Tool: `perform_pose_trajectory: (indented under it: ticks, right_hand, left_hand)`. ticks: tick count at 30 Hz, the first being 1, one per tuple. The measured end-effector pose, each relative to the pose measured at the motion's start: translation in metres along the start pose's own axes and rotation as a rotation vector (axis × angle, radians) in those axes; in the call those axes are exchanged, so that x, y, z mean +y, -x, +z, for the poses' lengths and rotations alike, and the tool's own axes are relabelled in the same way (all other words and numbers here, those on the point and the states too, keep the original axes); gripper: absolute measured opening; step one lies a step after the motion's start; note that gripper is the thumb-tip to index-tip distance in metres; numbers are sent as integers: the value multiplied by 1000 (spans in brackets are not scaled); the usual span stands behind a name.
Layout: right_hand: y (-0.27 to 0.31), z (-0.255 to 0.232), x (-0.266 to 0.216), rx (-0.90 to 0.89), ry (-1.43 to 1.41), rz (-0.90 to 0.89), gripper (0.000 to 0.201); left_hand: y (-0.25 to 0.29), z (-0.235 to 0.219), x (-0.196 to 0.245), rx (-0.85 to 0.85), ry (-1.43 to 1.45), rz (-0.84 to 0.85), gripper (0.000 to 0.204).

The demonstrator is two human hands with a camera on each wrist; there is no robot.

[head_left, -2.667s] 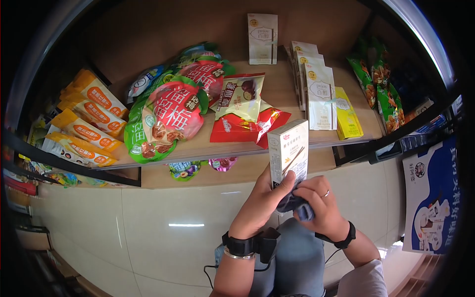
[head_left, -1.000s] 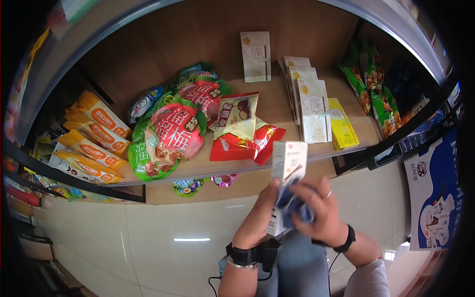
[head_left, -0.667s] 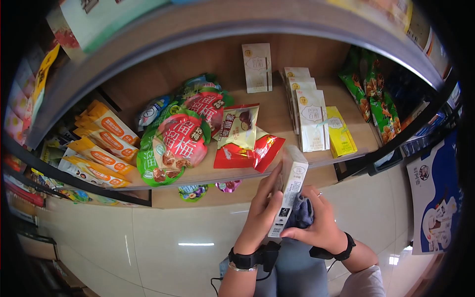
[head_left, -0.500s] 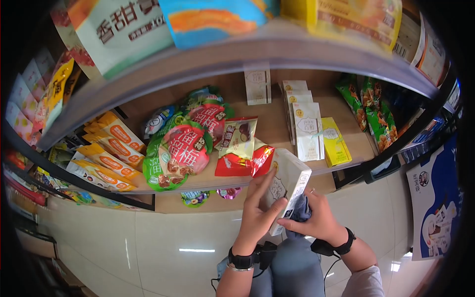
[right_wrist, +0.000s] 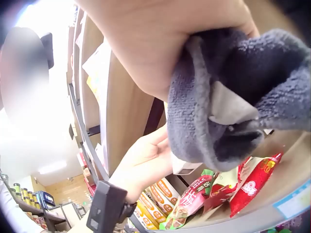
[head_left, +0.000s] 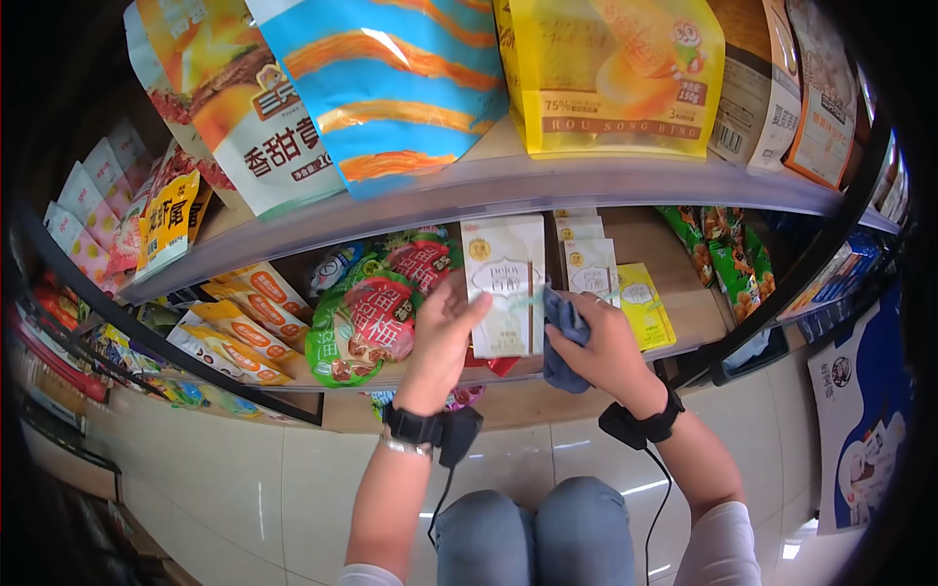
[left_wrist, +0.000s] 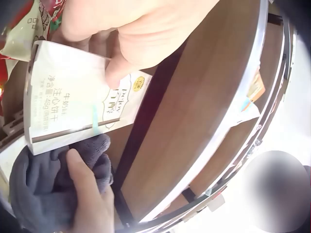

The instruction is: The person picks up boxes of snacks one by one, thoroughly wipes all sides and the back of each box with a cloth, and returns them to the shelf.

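White box (head_left: 503,293) now up in front of the lower shelf (head_left: 692,298), upright, front face to the head camera; half a second ago it was lower, tilted, narrow side showing, near the knees (head_left: 532,532). Can't tell if its base touches the shelf edge. Left hand (head_left: 440,342) has moved up and left, narrow grip, thumb on the front face, fingers behind. Right hand (head_left: 606,352) grips the bunched grey-blue cloth (head_left: 565,347), as before, cloth against the box's right edge. Hands further apart than earlier. Head view has tipped up: upper shelf (head_left: 489,186) now fills the top, with a yellow pouch (head_left: 616,78) and a blue-orange striped pouch (head_left: 391,88) standing on it. Red packet (head_left: 503,367) now mostly hidden behind the box.

Lower shelf wooden; on it, left to right: orange packets (head_left: 259,308), red-green pouches (head_left: 366,322), row of white boxes (head_left: 589,259), yellow box (head_left: 645,308), green snack bags (head_left: 733,259). Floor (head_left: 332,488) pale glossy tile with light streaks. Blue-white poster (head_left: 860,420) at right. Right wrist view: jars (right_wrist: 26,196) on shelving farther off, bright ceiling light (right_wrist: 52,167).
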State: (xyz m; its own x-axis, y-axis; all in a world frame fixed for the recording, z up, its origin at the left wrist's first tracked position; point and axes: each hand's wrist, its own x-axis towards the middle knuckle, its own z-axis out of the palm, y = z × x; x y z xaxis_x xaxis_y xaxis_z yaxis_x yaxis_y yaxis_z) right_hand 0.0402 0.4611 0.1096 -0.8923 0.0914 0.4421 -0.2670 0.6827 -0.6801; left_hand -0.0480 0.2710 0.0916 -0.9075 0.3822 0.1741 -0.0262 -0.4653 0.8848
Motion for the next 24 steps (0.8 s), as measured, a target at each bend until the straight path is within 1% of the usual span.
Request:
perform_pose_trajectory:
  ticks: [3,4,7,8,11,12,15,16,18,19,20,23,24]
  right_hand:
    - [-18,7,3,-36,-22,79,42]
    - [-28,7,5,-69,-30,111,47]
    - [-51,21,31,41,-7,79,52]
    - [-60,22,35,47,-24,138,56]
    - [-83,28,42,98,69,176,55]
    - [-90,34,55,170,76,99,55]
    - [-113,38,65,150,-72,255,49]
    - [-118,43,71,164,-113,244,46]
    - [-128,55,85,193,-196,221,42]
    - [-133,61,90,210,-167,163,40]
    - [-137,67,95,227,-138,105,38]
    - [-147,67,94,254,-40,-58,34]
    - [-148,68,96,256,-6,-107,34]
  left_hand:
    - [-35,-10,-14,7,-6,67,46]
    - [-42,-7,-12,-2,35,54,43]
    - [-66,-2,-21,-12,1,43,40]
    - [-73,1,-22,-20,9,61,36]
    - [-98,-2,-30,-15,-12,56,37]
    - [-105,-3,-35,-17,-31,95,32]
    - [-116,0,-36,55,-141,77,30]
    - [-121,-1,-39,66,-175,74,32]
    - [-129,-2,-40,148,-327,9,34]
    - [-133,-2,-41,188,-404,-26,35]
    - [-135,-3,-42,183,-422,-9,37]
    - [-153,-16,-54,185,-623,91,37]
    - [-158,-20,-55,176,-799,114,36]
